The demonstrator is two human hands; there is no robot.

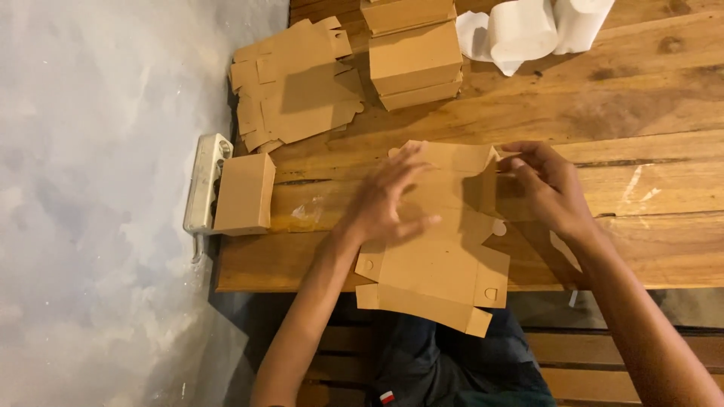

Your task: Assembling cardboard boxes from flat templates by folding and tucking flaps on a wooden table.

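Head view looks straight down on a wooden table (641, 98) set against a grey wall. At the left edge of the frame a white power strip (205, 185) lies along the wall, with one folded brown box (243, 194) beside it, out of the working space. Above, at upper centre-left, a loose pile of flat cardboard blanks (296, 83) sits within reach, and next to it a stack of finished boxes (415, 53). At centre, the left hand (385, 200) presses down with fingers spread flat on an unfolded box blank (437, 264), pinning it so it hangs partly over the table's near edge. To the right, the right hand (547, 185) pinches a raised side flap between fingertips, bending it upright. White paper rolls (528, 26) rest at upper right.
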